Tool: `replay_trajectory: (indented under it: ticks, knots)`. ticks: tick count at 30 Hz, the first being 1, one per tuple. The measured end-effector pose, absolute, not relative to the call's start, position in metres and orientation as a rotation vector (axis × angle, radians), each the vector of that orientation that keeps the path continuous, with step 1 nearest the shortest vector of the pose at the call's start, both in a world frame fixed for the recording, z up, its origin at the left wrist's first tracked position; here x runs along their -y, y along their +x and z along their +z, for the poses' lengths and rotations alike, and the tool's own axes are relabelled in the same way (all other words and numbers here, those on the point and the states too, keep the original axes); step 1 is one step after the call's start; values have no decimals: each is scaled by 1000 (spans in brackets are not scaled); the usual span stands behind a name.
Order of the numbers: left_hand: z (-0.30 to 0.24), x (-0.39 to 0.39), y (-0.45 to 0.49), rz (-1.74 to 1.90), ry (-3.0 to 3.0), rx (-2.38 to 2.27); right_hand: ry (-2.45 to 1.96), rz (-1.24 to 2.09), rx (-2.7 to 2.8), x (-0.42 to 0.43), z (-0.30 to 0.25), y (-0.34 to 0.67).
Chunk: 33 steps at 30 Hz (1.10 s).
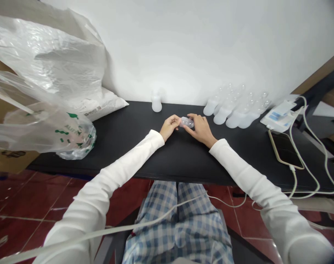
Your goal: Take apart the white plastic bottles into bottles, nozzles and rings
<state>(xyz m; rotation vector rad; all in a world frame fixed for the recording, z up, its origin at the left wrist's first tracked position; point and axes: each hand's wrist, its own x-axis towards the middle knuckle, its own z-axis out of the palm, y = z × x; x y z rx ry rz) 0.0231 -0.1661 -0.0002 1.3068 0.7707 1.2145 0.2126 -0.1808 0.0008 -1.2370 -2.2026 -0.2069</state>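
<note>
My left hand (170,127) pinches the left end of a small see-through plastic bottle (187,122). The bottle lies on its side just above the black table. Around its right end curl the thumb and fingers of my right hand (199,127), so both hands hold it. Farther back, by the wall, one frosted white bottle (156,102) stands alone. To the right, several similar frosted bottles (233,118) with clear rounded tops stand in a close group.
A big white plastic sack (62,62) and a clear bag with green print (76,135) crowd the left. On the right lie a phone (285,149) with a white cable (294,183) and a blue-and-white packet (279,115). The cable crosses above my lap.
</note>
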Motion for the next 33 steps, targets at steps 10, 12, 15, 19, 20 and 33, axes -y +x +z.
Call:
replay_trajectory:
  ticks: [10, 12, 15, 19, 20, 33]
  knots:
    - [8, 172, 22, 1215, 1202, -815, -1213, -252, 2215, 178, -5, 210]
    - [10, 172, 22, 1212, 1191, -792, -1198, -278, 2223, 179, -4, 208]
    - [12, 172, 22, 1221, 1184, -778, -1169, -329, 2247, 182, -1, 208]
    - [13, 171, 22, 1224, 1147, -800, -1062, -421, 2332, 183, 2, 209]
    - [13, 171, 22, 1221, 1139, -807, -1029, -452, 2349, 183, 2, 210]
    - [8, 170, 24, 1242, 1130, -876, -977, -511, 2463, 183, 6, 216]
